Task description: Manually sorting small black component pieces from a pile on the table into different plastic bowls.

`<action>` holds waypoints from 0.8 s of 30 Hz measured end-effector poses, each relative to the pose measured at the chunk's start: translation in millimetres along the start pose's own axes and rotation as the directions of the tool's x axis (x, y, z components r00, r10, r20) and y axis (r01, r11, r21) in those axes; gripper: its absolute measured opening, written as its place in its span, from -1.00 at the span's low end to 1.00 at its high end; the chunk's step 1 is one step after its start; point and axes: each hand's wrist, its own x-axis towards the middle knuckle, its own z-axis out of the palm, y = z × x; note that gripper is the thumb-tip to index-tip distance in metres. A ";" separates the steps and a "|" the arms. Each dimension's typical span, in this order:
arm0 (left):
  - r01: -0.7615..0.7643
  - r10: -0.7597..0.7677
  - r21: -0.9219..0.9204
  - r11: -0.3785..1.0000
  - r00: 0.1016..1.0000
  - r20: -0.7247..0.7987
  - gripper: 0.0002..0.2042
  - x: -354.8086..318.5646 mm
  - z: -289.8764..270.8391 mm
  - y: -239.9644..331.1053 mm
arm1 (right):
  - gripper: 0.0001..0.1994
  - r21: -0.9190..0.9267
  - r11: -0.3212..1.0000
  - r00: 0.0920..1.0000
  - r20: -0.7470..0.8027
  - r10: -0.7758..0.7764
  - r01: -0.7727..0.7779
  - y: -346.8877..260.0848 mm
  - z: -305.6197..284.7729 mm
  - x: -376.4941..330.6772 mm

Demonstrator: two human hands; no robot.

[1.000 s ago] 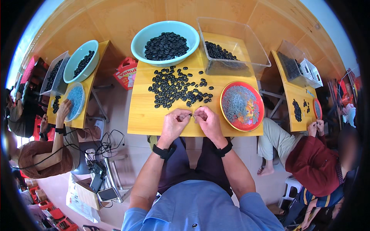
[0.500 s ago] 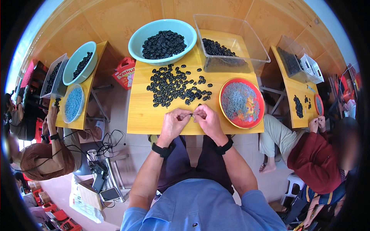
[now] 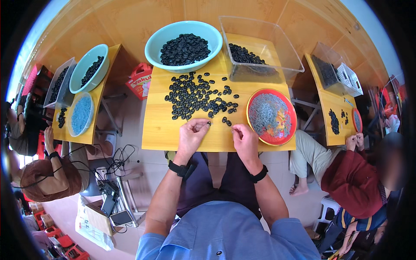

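Note:
At the near part of the yellow table (image 3: 160, 134), my left hand (image 3: 192, 136) pinches a small black oval piece (image 3: 209, 123) between thumb and fingertips. A thin pale bit sticks out beside that piece, too small to make out. My right hand (image 3: 245, 141) is apart from it, closer to the red dish (image 3: 293, 130), with thumb and fingers drawn together. Whatever lies between its fingertips, if anything, cannot be seen. Loose black oval pieces (image 3: 188, 95) spread beyond my hands, several of them just past my fingertips. Many tiny thin grey pieces (image 3: 264, 115) fill the red dish.
A turquoise basin (image 3: 151, 54) and a clear plastic bin (image 3: 286, 50), both holding black pieces, stand at the table's back. People sit at similar tables on either side (image 3: 89, 125) (image 3: 336, 136). Black cables (image 3: 119, 162) hang over a metal stand at lower left.
My hands were together over the small piece and have come apart. The right hand has shifted right toward the red dish; the left keeps the piece and has moved slightly left.

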 end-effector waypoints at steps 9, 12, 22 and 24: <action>0.004 -0.004 0.011 1.000 1.000 -0.013 -0.87 -1.3 0.6 2.4 | -0.84 -0.353 0.925 0.986 -0.038 -0.164 0.140 -6.2 10.8 20.1; 0.000 0.000 0.008 1.000 1.000 -0.008 -0.87 -1.1 0.2 -0.6 | -0.83 -0.401 0.910 0.994 0.028 -0.104 0.106 -9.7 12.7 23.0; 0.050 -0.050 0.028 0.998 0.999 -0.005 -0.85 0.4 -0.6 3.0 | -0.82 -0.170 0.984 0.991 0.131 -0.021 0.043 -3.3 11.7 26.1; 0.060 -0.060 0.004 0.998 0.998 -0.005 -0.86 1.1 0.6 5.4 | -0.82 0.014 0.998 0.983 0.174 0.059 -0.062 -6.4 14.2 26.9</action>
